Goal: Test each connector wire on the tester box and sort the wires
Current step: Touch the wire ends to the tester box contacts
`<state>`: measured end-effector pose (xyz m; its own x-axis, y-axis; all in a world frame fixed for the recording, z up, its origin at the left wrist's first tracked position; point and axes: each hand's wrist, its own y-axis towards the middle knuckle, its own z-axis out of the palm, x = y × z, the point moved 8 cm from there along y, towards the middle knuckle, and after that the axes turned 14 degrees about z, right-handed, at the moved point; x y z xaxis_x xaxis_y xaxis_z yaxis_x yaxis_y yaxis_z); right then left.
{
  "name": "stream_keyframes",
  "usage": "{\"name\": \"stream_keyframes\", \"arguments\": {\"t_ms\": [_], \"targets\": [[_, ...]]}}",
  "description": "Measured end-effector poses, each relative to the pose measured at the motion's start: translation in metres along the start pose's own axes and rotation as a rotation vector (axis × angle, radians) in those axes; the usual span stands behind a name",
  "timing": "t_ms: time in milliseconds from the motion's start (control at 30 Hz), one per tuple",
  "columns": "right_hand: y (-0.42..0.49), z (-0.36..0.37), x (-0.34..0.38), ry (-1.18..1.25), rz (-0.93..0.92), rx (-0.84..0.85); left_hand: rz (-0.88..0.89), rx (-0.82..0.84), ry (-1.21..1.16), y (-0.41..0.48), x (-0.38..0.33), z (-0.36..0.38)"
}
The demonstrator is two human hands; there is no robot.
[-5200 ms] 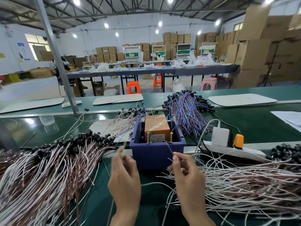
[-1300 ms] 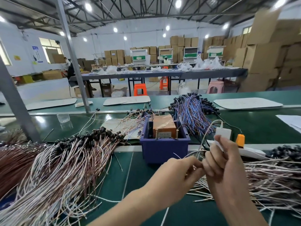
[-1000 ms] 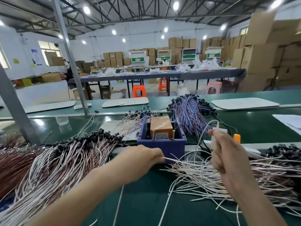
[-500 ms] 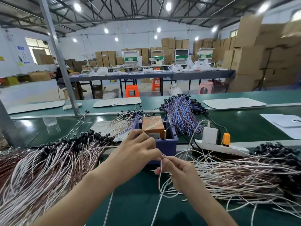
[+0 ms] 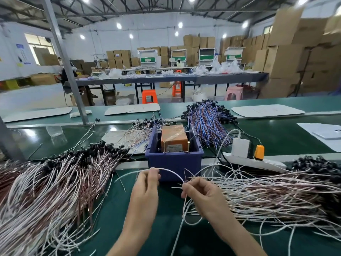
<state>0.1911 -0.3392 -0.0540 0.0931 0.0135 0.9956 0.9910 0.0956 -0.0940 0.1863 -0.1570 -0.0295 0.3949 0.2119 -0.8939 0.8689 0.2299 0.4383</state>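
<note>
Hands: left hand (image 5: 145,189) and right hand (image 5: 201,194) are apart, low centre of frame. Each pinches the same connector wire (image 5: 171,171) between thumb and fingers.
Wire: it arcs in the air between the hands, just in front of the blue bin (image 5: 174,163), and touches no part of the tester. Cannot tell which strand trailing below the right hand belongs to it.
Tester: orange tester box (image 5: 173,135) sits inside the bin at centre frame, with two brass posts (image 5: 164,147) upright at its near edge.
Piles: left pile (image 5: 55,191) at lower left, right pile (image 5: 267,193) at lower right, its loose ends reaching the right hand.
Risk, snag: the right hand works among loose ends, so lifting the wire likely drags neighbours along.
Risk, false reading: the wire ends are thin and the posts narrow. A glancing touch could fail a good wire.
Risk, mis-sort: both piles look alike, pinkish white, so a wire dropped on the wrong side would be hard to spot.
Risk, hooking: the power strip (image 5: 254,162) and its cables lie just right of the bin, and a slack loop could catch there.
</note>
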Motion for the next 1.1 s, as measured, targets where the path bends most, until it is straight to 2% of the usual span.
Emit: {"name": "stream_keyframes", "arguments": {"t_ms": [33,100,167,267,333,433,533,600,767,933,1100], "targets": [[0.000,0.001,0.000,-0.036,-0.030,-0.009,-0.183,-0.028,-0.171,0.000,0.015,0.004],[-0.002,0.004,-0.002,-0.097,-0.069,-0.014,-0.386,-0.040,-0.493,0.003,0.024,0.015],[-0.003,0.006,-0.003,-0.131,-0.084,-0.019,-0.441,-0.027,-0.700,0.009,0.018,0.020],[-0.004,0.006,-0.002,-0.159,-0.111,-0.045,-0.394,-0.089,-0.788,0.021,0.012,0.012],[-0.005,0.006,-0.002,-0.182,-0.129,-0.076,-0.256,-0.167,-0.679,0.032,0.010,-0.002],[-0.006,0.003,-0.002,-0.207,-0.162,-0.121,0.050,-0.260,-0.199,0.040,0.001,-0.028],[-0.007,0.001,-0.004,-0.264,-0.201,-0.185,0.266,-0.220,0.256,0.032,-0.004,-0.028],[-0.007,0.001,-0.005,-0.288,-0.223,-0.231,0.350,-0.150,0.440,0.022,-0.002,-0.018],[-0.006,-0.010,-0.004,-0.248,-0.281,-0.367,0.469,-0.034,0.585,0.011,0.001,0.004],[0.000,-0.024,-0.001,-0.148,-0.304,-0.522,0.498,-0.090,0.619,0.015,0.001,0.009],[0.013,-0.027,0.010,-0.157,-0.353,-0.728,0.513,-0.156,0.562,0.021,0.001,0.016]]}}
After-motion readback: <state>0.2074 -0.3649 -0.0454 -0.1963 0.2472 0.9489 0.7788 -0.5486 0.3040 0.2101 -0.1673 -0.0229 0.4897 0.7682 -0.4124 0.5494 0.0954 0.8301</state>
